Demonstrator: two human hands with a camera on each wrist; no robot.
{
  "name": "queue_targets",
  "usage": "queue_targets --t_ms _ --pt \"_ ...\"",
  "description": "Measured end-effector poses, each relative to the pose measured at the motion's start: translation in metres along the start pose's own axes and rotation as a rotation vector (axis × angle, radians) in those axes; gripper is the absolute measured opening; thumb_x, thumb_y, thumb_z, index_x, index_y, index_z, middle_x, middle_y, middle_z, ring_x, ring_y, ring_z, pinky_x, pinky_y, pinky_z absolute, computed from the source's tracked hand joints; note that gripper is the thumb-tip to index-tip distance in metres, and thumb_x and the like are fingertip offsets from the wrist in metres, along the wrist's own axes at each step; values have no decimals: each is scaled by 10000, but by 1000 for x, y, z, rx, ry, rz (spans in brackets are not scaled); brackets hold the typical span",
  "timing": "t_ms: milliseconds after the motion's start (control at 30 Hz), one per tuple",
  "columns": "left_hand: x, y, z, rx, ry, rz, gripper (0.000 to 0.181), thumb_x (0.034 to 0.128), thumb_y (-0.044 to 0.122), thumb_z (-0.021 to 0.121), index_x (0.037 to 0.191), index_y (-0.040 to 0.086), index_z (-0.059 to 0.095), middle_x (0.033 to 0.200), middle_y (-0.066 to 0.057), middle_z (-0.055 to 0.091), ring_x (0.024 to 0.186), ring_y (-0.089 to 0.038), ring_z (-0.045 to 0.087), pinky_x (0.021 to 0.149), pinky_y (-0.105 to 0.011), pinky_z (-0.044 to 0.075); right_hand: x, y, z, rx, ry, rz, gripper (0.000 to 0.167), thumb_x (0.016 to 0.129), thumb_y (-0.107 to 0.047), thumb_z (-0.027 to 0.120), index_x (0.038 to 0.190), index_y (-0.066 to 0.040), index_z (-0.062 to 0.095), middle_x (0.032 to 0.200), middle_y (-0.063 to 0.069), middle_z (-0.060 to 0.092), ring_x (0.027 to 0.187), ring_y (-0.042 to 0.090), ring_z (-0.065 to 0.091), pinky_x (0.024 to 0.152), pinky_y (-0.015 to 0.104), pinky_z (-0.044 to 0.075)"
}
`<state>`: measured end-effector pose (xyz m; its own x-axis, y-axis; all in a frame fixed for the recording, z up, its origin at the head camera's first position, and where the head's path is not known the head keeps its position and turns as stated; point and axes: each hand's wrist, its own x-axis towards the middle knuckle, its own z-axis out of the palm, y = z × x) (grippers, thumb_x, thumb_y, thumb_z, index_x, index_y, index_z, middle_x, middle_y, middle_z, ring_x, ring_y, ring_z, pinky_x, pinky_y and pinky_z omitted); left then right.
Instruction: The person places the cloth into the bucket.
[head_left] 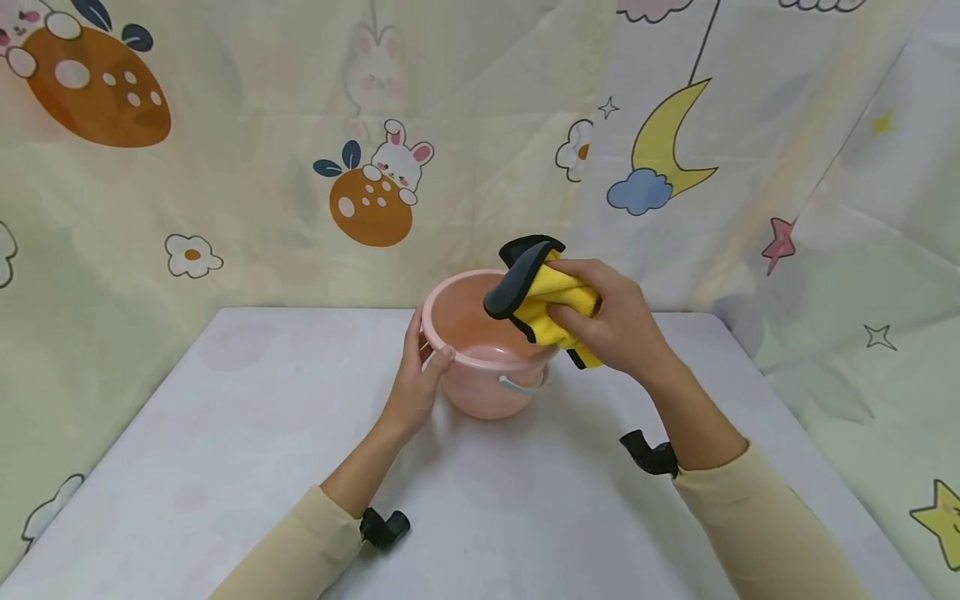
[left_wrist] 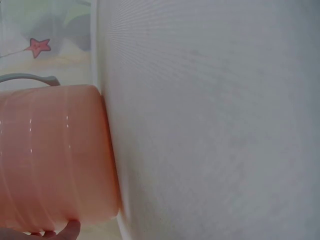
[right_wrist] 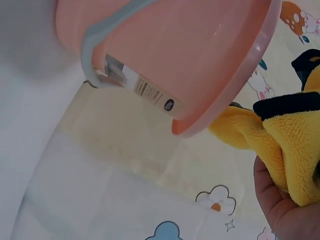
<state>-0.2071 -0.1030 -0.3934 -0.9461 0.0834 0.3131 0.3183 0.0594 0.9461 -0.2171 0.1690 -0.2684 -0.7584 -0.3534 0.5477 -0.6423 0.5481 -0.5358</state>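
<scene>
A pink bucket (head_left: pixel 487 392) stands on the white table, its grey handle (right_wrist: pixel 110 25) hanging down beside a barcode label. My left hand (head_left: pixel 416 387) holds the bucket by its left side, thumb at the rim; a few fingertips show against the wall in the left wrist view (left_wrist: pixel 70 231). In my right hand (head_left: pixel 622 325) is a bunched yellow cloth (head_left: pixel 555 304) with dark grey backing and black edging, pinched between thumb and fingers over the bucket's right rim. The right wrist view shows the cloth (right_wrist: pixel 295 150) close to the rim, my hand (right_wrist: pixel 285 210) beneath it.
The white table (head_left: pixel 247 433) reaches back to a patterned curtain (head_left: pixel 255 167) with rabbits, flowers and a moon. Black bands with mounts (head_left: pixel 384 529) sit on both wrists, over beige sleeves. The bucket stands near the table's back edge.
</scene>
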Motion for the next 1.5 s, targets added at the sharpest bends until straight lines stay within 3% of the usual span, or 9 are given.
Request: queue_targets --t_ms 367,1133,1500 --pt "-1 -2 0 32 5 -28 757 1037 371 502 1653 325 66 1680 18 196 1488 -318 343 1136 -521 426 14 -3 24 6 -141 48 503 909 -73 715 1400 -132 628 1281 91 649 955 261 575 789 417 515" --pt "1 3 -1 11 10 -13 768 1037 342 505 1660 283 59 1678 -12 200 1475 -328 356 1141 -529 417 46 0 57 -112 -268 -5 438 891 -88 710 1326 -63 671 1245 147 680 885 274 583 769 403 511" --pt "0 0 1 -16 11 -54 794 1023 425 521 1657 316 55 1664 32 228 1474 -277 357 1161 -483 400 52 0 70 -131 -320 63 440 917 -114 708 1352 -79 650 1234 119 669 898 265 576 786 387 513"
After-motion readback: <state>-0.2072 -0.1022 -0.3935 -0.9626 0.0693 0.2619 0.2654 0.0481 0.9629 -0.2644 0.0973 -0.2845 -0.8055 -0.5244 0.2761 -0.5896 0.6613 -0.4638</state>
